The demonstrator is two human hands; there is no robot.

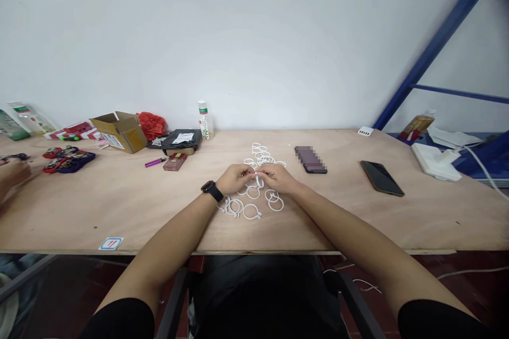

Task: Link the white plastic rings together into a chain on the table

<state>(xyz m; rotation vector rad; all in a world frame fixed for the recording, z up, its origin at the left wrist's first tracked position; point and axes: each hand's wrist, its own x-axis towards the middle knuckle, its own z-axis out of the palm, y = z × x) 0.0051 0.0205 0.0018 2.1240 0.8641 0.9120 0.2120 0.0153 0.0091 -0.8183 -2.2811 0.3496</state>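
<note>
My left hand (235, 178), with a black watch (212, 189) on the wrist, and my right hand (279, 176) meet fingertip to fingertip above the table. Both are closed in a pinch on a white curtain ring (260, 182), which hangs below the fingers. The small part between my fingertips is mostly hidden. Nearer to me lie more white rings with small tabs, among them a single ring (245, 215) and an overlapping pair (275, 208). Beyond my hands is a heap of similar rings (264, 160), partly covered by my fingers.
To the right lie a partly blurred phone (310, 160), a dark phone (382, 178) and a white power strip (435, 161). A bottle (204, 122), black package (182, 140), maroon box (175, 162) and open carton (120, 132) stand left. Another person's hand (14, 175) is at far left.
</note>
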